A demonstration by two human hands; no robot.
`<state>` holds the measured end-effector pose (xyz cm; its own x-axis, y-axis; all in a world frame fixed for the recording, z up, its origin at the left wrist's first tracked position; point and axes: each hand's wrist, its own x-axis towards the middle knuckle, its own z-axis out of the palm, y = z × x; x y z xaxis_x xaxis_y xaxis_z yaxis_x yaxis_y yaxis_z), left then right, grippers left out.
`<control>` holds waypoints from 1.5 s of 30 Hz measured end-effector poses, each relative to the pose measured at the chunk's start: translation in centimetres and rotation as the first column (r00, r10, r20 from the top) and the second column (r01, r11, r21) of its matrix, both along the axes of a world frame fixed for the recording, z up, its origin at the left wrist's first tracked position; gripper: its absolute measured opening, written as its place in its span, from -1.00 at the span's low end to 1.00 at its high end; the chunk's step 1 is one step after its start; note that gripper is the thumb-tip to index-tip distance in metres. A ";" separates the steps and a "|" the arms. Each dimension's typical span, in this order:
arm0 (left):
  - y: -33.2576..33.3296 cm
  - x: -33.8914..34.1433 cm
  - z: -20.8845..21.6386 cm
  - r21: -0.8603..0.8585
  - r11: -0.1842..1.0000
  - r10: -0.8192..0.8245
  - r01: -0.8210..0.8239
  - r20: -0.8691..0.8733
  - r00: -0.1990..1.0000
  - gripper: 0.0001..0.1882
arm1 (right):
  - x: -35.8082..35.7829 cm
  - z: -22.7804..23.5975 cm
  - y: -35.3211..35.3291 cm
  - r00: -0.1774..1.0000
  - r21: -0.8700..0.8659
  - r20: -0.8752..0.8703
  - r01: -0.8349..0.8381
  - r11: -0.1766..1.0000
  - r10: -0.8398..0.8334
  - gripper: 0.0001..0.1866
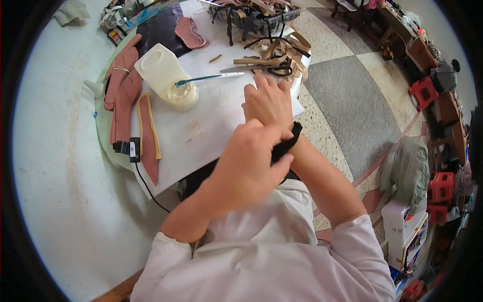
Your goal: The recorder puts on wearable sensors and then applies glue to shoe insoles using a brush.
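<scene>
My left hand [251, 158] reaches across to my right wrist. Its thumb and fingers close about a black wrist band [287, 145] there. My right hand [270, 103] is held out over the table's right edge, palm down, fingers loosely bent and apart, with nothing seen in it; its underside is hidden. Just beyond its fingertips lie scissors [284, 70] with black handles, among tan strips [271, 55]. To the left, a brush [211, 78] with a teal and white handle rests across the cut opening of a whitish plastic jug [156, 65].
On the white table [221, 116] lie a tied bundle of reddish-brown pieces [123, 88], a yellow-edged piece [147, 131] and a small black box [135, 149] with a cable. A bin of strips [251, 20] stands at the back. Red stools [422, 93] stand at the right.
</scene>
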<state>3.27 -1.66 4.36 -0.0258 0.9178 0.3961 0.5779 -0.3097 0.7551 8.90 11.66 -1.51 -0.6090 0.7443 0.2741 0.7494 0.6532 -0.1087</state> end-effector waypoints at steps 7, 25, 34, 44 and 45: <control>3.3 -1.7 2.4 -0.248 0.966 -0.075 0.078 0.022 0.997 -0.77 | 0.3 0.0 1.0 0.985 -0.205 -0.125 -0.140 0.969 0.116 -0.71; 1.1 1.9 -5.3 -0.090 0.960 -0.015 0.264 0.929 0.371 -0.05 | 2.7 4.2 2.9 0.116 -0.306 -0.950 -0.535 0.787 -0.290 -0.73; 1.6 2.2 -6.5 -0.163 0.899 0.005 0.407 0.932 0.362 -0.50 | 3.5 5.1 2.1 -0.031 -0.085 -0.994 -0.367 0.926 -0.103 -0.80; 1.7 1.0 -9.9 -0.001 0.812 -0.143 0.583 0.969 0.201 -0.46 | 3.1 6.3 2.2 0.180 0.332 -0.925 -0.038 0.942 0.334 -0.74; 1.7 1.0 -9.9 -0.017 0.827 -0.155 0.562 0.954 0.258 -0.46 | 3.2 6.3 2.3 -0.033 0.192 -0.981 -0.178 0.965 0.189 -0.77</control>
